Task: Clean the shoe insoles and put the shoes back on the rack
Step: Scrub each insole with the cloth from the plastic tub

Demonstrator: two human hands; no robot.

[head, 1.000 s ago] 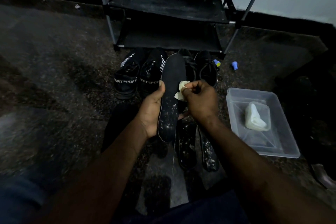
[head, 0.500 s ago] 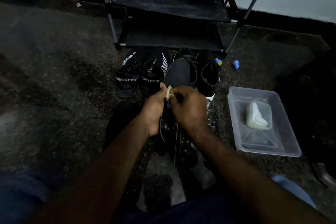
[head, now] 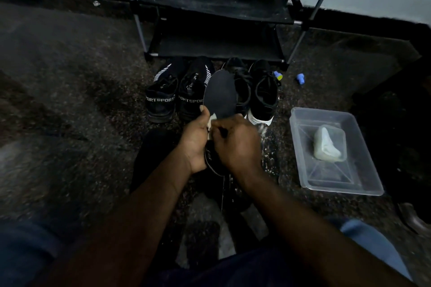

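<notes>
My left hand grips a dark shoe insole by its left edge, toe end pointing away from me. My right hand pinches a small white cloth and presses it on the insole's middle, covering the lower half. Two black "SPORT" shoes and two black lace-up shoes stand in a row on the floor behind the insole. The black shoe rack stands behind them against the wall, both shelves bare. More insoles lie on the floor below my hands, mostly hidden.
A clear plastic tub sits on the floor to the right, holding a small container with a whitish lump. Two small blue caps lie near the rack's right leg. The speckled floor stretches out on the left.
My right hand with the cloth has slid from the insole's right edge down and left across its middle. The insole has tipped a little further away from me.
</notes>
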